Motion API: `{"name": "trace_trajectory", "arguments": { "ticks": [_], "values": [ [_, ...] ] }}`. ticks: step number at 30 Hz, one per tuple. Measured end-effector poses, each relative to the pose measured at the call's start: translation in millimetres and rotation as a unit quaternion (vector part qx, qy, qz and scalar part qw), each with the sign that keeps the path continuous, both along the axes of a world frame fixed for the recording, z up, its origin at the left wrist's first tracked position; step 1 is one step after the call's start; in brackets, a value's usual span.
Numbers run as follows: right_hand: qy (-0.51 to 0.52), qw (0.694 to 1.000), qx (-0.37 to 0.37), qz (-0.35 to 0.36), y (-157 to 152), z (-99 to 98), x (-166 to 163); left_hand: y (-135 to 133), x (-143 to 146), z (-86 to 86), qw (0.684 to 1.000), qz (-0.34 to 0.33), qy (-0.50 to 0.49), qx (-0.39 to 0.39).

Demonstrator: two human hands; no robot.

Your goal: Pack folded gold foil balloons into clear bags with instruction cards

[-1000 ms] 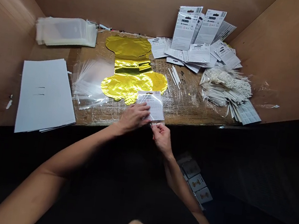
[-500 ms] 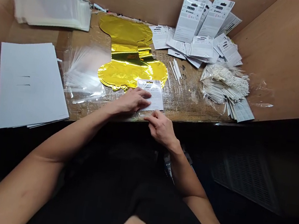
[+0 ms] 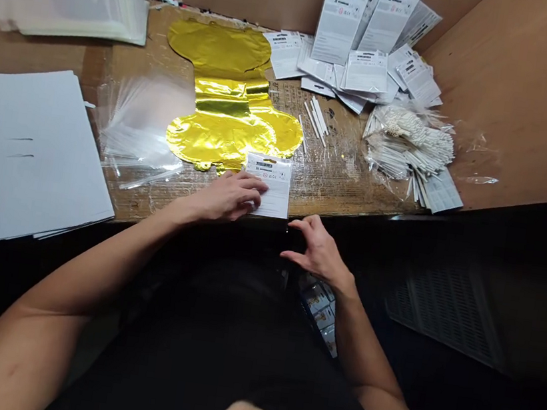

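A small white printed packet (image 3: 272, 185) in a clear sleeve lies at the table's front edge. My left hand (image 3: 231, 196) rests on its left side, fingers curled down and pressing on it. Just off the table edge, my right hand (image 3: 315, 251) hovers open with spread fingers and holds nothing. Folded gold foil balloons (image 3: 226, 108) lie right behind the packet.
A stack of white sheets (image 3: 29, 146) lies at left, clear sleeves (image 3: 138, 123) beside it, a pile of clear bags (image 3: 68, 0) at the back left. Printed packets (image 3: 366, 69) and white sticks (image 3: 406, 148) fill the right. Finished packets (image 3: 323, 306) sit below the table.
My right hand has let go of the packet's lower edge and drawn back off the table, opening. My left hand stays on the packet. The view has shifted downward.
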State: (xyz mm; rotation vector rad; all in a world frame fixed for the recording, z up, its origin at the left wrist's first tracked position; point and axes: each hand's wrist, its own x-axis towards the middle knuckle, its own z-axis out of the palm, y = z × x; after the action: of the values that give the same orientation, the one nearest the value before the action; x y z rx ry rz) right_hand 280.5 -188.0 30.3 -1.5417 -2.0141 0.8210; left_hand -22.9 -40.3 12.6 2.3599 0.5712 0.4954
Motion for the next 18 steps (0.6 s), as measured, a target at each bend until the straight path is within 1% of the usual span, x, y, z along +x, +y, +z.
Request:
{"name": "trace_trajectory", "arguments": {
  "ticks": [2, 4, 6, 8, 10, 11, 12, 13, 14, 15, 16, 17, 18],
  "values": [
    [-0.067, 0.995, 0.079, -0.001, 3.6, -17.7, -14.3, -6.5, -2.7, 3.2, 1.0, -0.005, 0.021, 0.02],
    [-0.079, 0.988, 0.135, -0.006, 13.1, -31.1, -31.8, -10.4, -3.2, 7.0, 0.998, -0.006, 0.043, 0.039],
    [-0.075, 0.983, 0.162, -0.051, 23.0, -36.6, -45.7, -13.1, -1.3, 9.3, 0.996, 0.0, 0.066, 0.06],
    [-0.09, 0.974, 0.159, -0.136, 29.2, -35.7, -55.3, -16.9, 2.1, 8.6, 0.993, 0.023, 0.08, 0.081],
    [-0.104, 0.962, 0.122, -0.22, 29.1, -32.2, -63.5, -24.6, 5.4, 4.9, 0.991, 0.053, 0.079, 0.098],
    [-0.089, 0.962, 0.095, -0.241, 26.5, -30.3, -67.8, -30.2, 6.3, 2.6, 0.99, 0.065, 0.075, 0.104],
    [-0.056, 0.966, 0.067, -0.245, 22.5, -28.4, -72.2, -36.5, 6.4, 0.2, 0.989, 0.072, 0.067, 0.11],
    [-0.012, 0.972, 0.045, -0.231, 17.9, -26.2, -76.1, -42.6, 5.6, -1.9, 0.99, 0.072, 0.051, 0.114],
    [0.034, 0.977, 0.036, -0.206, 13.9, -23.5, -78.4, -47.4, 3.5, -3.3, 0.991, 0.066, 0.024, 0.115],
    [0.069, 0.981, 0.045, -0.175, 12.0, -19.5, -78.0, -49.5, 0.0, -3.9, 0.992, 0.061, -0.012, 0.112],
    [0.085, 0.982, 0.075, -0.148, 14.0, -13.8, -73.3, -47.7, -5.1, -3.2, 0.991, 0.067, -0.053, 0.107],
    [0.082, 0.98, 0.12, -0.136, 21.3, -5.7, -63.5, -40.9, -12.0, -0.8, 0.986, 0.097, -0.09, 0.102],
    [0.063, 0.973, 0.174, -0.137, 35.1, 5.0, -48.2, -28.8, -20.6, 3.4, 0.976, 0.156, -0.115, 0.097]
  ]
}}
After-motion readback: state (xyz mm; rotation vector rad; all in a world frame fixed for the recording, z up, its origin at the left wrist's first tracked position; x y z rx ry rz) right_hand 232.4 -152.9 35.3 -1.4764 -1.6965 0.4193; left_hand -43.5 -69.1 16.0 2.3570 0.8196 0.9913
